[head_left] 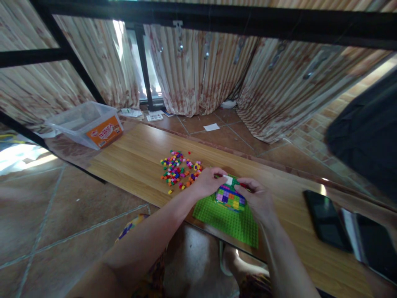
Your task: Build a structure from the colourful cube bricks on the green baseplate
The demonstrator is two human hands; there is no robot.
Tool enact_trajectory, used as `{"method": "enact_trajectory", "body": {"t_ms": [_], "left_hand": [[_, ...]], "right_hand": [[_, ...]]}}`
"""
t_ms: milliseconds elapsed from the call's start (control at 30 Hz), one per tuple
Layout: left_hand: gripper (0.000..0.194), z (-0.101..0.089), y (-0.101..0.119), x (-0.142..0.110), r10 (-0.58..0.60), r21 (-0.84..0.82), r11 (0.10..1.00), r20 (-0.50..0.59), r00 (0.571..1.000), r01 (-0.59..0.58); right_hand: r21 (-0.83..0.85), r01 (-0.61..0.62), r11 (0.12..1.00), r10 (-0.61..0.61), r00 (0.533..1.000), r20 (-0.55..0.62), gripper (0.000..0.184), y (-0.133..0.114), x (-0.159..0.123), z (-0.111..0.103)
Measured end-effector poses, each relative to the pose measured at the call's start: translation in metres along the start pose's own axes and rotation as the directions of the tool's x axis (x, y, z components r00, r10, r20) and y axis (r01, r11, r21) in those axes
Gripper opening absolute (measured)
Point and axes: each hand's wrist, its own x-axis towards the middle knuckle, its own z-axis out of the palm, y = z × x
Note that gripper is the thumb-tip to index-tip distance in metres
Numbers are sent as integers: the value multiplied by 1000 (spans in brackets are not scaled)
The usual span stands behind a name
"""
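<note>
Two bare forearms come in from the near edge, above patterned clothing and one foot below the surface. They end in two hands at a single brick build. The left hand is narrow, thumb and forefinger close together at the left of one white piece on the build's far part. The right hand is also narrow, its thumb against the build's far right side; whether either hand pinches a loose piece, I cannot tell.

The build, with rows of purple, pink, orange, yellow and green, sits on the far part of one green baseplate, at the near edge of the surface. To its left lies one scatter of small loose bricks, too many and too blurred to count; one red brick lies apart on the far side, one yellow brick on the near side.

At the right are two dark devices, one nearer the build and one farther right; their brands cannot be read. At the far left stands one clear plastic bin with an orange label; its white characters are too blurred to read surely. One white sheet lies on the floor beyond.
</note>
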Motion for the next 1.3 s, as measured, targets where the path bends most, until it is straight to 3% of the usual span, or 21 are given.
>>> {"method": "enact_trajectory", "body": {"t_ms": [267, 400, 567, 667, 767, 867, 1067, 1300], "left_hand": [[22, -2, -1, 1, 0, -51, 999, 14, 1000, 0], [24, -15, -1, 3, 9, -39, 999, -20, 1000, -9], [25, -55, -4, 10, -1, 25, 1000, -158, 987, 5], [20, -88, -7, 8, 41, 176, 984, -258, 965, 6], [19, -118, -9, -1, 35, 384, 918, -328, 944, 99], [21, -134, -13, -11, -16, 551, 808, -337, 941, 211], [21, -126, -20, -15, -17, 723, 660, -256, 966, 203], [21, -97, -13, -11, -56, 786, 549, -303, 951, 282]], "right_hand": [[-52, 63, 997, -60, 997, 52, 43, 4, 0, -4], [59, 78, 995, -76, 996, -39, 42, 1, 3, -12], [58, 102, 993, -92, 983, -156, 30, -2, 5, -18], [45, 63, 997, -55, 986, -155, 30, -2, 3, -16], [53, 29, 998, -21, 988, -150, 30, 0, 3, -15], [57, 12, 998, -2, 986, -167, 33, 3, 5, -16], [47, -24, 999, 31, 985, -170, 31, -1, 2, -11], [47, -18, 999, 25, 985, -169, 31, -2, 2, -9]]}}
